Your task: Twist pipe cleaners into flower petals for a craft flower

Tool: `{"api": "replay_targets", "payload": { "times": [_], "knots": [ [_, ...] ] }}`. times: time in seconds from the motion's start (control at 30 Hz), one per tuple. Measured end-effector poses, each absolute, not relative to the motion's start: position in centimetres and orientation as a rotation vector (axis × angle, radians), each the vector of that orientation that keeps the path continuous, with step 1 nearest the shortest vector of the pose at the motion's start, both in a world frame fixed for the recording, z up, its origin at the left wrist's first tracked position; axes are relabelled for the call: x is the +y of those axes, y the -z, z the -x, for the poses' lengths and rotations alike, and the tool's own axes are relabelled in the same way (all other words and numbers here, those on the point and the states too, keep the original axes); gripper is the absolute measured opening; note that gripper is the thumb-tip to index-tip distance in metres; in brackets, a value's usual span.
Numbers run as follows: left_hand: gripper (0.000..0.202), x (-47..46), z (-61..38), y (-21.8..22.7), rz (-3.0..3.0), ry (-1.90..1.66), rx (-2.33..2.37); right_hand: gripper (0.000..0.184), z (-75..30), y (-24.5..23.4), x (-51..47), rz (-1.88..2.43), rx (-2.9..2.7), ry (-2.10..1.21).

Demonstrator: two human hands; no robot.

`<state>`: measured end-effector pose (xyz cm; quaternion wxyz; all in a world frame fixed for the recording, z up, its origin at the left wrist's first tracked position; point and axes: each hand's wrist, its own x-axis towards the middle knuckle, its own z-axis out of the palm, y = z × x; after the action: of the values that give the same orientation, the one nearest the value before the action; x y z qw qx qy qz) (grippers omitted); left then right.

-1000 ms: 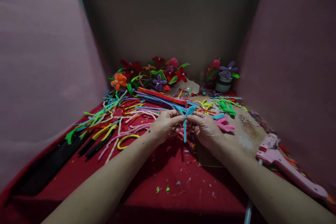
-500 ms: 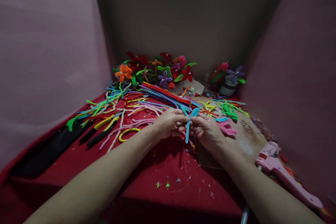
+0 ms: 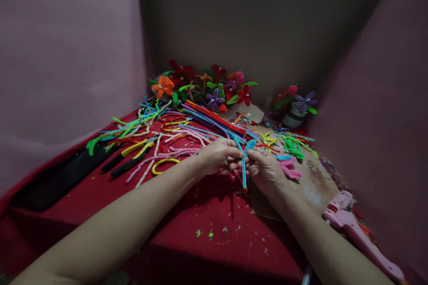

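Observation:
Both my hands meet over the middle of the red table [image 3: 187,213]. My left hand [image 3: 219,156] and my right hand [image 3: 265,170] each pinch a light blue pipe cleaner [image 3: 245,164] between fingertips. Its top is bent into a small loop and its tail hangs down between my hands. Fingers of both hands are closed on it. Pink pipe-cleaner petals [image 3: 289,167] lie just right of my right hand.
A heap of loose coloured pipe cleaners [image 3: 174,131] spreads left and behind. Yellow-handled pliers [image 3: 132,155] lie at left. Finished pipe-cleaner flowers [image 3: 210,89] stand at the back, a small flower pot [image 3: 296,113] at back right. A pink glue gun [image 3: 357,231] lies on a cardboard mat [image 3: 310,182].
The view has shifted, so everything sits a little further right. My hands stay closed on the blue pipe cleaner; its loop and tail look much the same.

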<state>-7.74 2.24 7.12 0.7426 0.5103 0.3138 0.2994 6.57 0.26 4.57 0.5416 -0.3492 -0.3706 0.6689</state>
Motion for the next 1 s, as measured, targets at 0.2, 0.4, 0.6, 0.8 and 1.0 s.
{"api": "replay_targets", "payload": {
  "times": [0.2,0.4,0.6,0.8,1.0],
  "knots": [
    [0.009,2.5,7.8,-6.9,-1.129,-0.588,0.688,0.021,-6.8,-4.3,0.3,0.827,-0.865,-1.61],
    [0.011,2.4,7.9,-6.7,-1.166,-0.574,0.685,0.018,-6.9,-4.2,0.3,0.825,-0.916,-1.643],
    [0.007,2.4,7.8,-6.6,-1.215,-0.613,0.681,0.015,-6.7,-4.3,0.4,0.824,-0.945,-1.581],
    [0.014,1.9,7.1,-6.6,-1.448,-0.777,0.784,0.021,-6.4,-3.9,0.5,0.883,-0.919,-1.45],
    [0.016,1.7,6.4,-6.3,-1.521,-0.799,0.906,0.017,-6.3,-3.4,0.1,0.885,-0.985,-1.372]
  ]
}}
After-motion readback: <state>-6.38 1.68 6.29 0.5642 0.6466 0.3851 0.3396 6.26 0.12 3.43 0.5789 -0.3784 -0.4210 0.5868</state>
